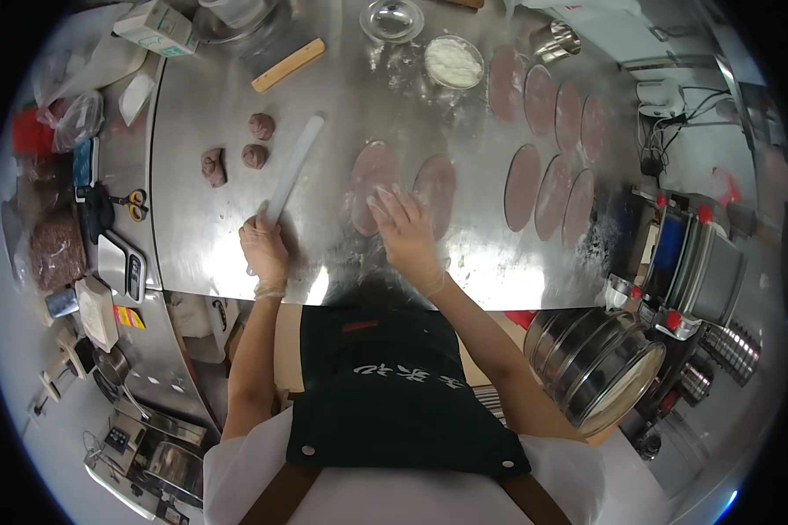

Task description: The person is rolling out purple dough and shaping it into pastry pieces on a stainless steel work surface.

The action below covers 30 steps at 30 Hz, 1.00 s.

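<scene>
Nine flat, pink, oval dough sheets [523, 188] lie on the steel table [203, 96], long axes pointing away from the person. From left: three rounded purplish dough lumps [261, 126]; the left hand [263, 251], closed around one straight white rod [295, 166]; two sheets, the right hand [408, 238] loosely spread on the first, gripping nothing; seven sheets.

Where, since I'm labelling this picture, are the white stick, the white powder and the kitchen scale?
White stick [295, 168], head view: mid-length.
White powder [453, 61], head view: surface middle.
Kitchen scale [112, 262], head view: weighing plate.
</scene>
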Motion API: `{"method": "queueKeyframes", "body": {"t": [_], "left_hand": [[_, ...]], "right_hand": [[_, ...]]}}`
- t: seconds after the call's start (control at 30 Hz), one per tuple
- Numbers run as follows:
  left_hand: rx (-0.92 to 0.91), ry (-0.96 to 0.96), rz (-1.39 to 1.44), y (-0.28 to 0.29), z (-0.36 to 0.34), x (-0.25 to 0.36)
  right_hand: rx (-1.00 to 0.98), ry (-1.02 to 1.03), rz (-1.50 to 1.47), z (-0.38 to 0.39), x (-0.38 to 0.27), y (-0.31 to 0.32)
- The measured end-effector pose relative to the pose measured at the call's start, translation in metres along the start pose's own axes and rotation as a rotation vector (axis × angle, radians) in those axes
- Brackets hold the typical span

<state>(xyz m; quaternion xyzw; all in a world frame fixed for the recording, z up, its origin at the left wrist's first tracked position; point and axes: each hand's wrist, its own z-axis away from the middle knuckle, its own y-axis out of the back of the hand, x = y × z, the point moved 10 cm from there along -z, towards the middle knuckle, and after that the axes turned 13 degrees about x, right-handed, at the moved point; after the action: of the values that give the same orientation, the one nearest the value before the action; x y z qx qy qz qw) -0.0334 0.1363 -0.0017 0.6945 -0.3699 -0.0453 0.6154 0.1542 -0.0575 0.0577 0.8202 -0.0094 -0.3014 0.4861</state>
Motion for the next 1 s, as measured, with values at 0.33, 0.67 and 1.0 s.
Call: {"method": "queueKeyframes", "body": {"t": [0.33,0.67,1.0], "left_hand": [[-0.245,-0.741,0.232,-0.054,-0.005,0.182],[-0.379,-0.496,-0.044,-0.100,-0.024,0.176],[-0.092,-0.534,0.039,-0.139,-0.151,0.228]], "right_hand": [[-0.001,-0.131,0.307,0.047,0.126,0.023],[-0.164,-0.387,0.480,0.024,0.143,-0.002],[0.236,-0.349,0.606,-0.102,0.201,0.025]]}}
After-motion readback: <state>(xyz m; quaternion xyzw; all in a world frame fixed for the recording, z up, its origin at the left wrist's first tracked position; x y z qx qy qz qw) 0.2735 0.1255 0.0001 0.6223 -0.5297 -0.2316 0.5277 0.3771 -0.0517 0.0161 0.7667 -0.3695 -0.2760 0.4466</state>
